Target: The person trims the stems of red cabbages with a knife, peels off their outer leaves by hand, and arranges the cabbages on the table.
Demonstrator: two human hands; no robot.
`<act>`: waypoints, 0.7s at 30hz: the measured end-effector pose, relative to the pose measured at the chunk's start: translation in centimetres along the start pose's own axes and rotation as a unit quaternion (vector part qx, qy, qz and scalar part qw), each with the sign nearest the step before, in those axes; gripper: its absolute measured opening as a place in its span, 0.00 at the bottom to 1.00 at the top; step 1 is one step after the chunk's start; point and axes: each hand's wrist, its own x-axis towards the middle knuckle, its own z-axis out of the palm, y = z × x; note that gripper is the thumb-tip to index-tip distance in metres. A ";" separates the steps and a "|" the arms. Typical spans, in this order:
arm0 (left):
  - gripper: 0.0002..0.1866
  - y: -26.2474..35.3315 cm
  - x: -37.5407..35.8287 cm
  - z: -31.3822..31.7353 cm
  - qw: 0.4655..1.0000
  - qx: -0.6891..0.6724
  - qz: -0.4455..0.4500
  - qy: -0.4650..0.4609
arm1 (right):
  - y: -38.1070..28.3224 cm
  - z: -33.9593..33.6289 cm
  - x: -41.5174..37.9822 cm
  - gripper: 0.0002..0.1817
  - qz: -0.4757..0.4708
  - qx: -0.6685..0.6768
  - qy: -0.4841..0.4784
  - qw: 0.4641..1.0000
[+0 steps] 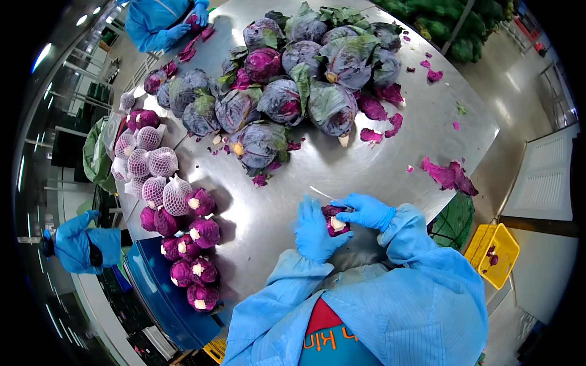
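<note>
A trimmed red cabbage (334, 215) with a pale cut stem end is between my two blue-gloved hands, close to my body at the table's near side. My left hand (314, 232) cups it from the left, fingers pressed against its side. On the right, my right hand (369, 212) is closed round what looks like a knife (322, 193); only its thin, light blade shows beyond the fingers, and the handle is hidden. The fingertips of that hand are at the cabbage's upper right.
Untrimmed cabbages (299, 91) are heaped on the metal table (262, 213). Trimmed cabbages (198, 268) and net-wrapped ones (162, 161) line the left side. Loose purple leaves (450, 175) lie at right. A yellow basket (493, 255) stands beyond the edge. A co-worker (155, 24) handles leaves at top left.
</note>
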 end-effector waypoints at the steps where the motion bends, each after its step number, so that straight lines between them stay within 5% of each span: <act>1: 0.54 -0.2 0.5 0.3 0.999 -0.034 0.012 -0.030 | -0.6 -0.5 0.2 0.24 0.001 -0.056 -0.023 0.998; 6: 0.43 1.9 1.8 -0.1 0.991 -0.069 0.010 -0.115 | -2.5 -0.7 0.3 0.17 0.043 -0.167 -0.042 0.984; 11: 0.46 1.5 0.9 1.0 0.996 -0.075 0.017 -0.055 | -2.7 -0.6 0.2 0.15 0.074 -0.199 -0.036 0.977; 14: 0.51 0.2 0.0 1.2 0.994 -0.101 0.034 -0.022 | 1.5 1.7 0.3 0.14 -0.012 -0.202 0.108 0.973; 18: 0.58 -3.8 -2.3 0.7 0.972 -0.232 0.027 -0.014 | 8.1 -1.8 -1.4 0.12 0.170 -0.230 0.288 0.914; 21: 0.59 -4.6 -3.5 0.4 0.963 -0.268 -0.008 -0.017 | 7.1 -5.9 -4.5 0.23 0.140 -0.269 0.322 0.897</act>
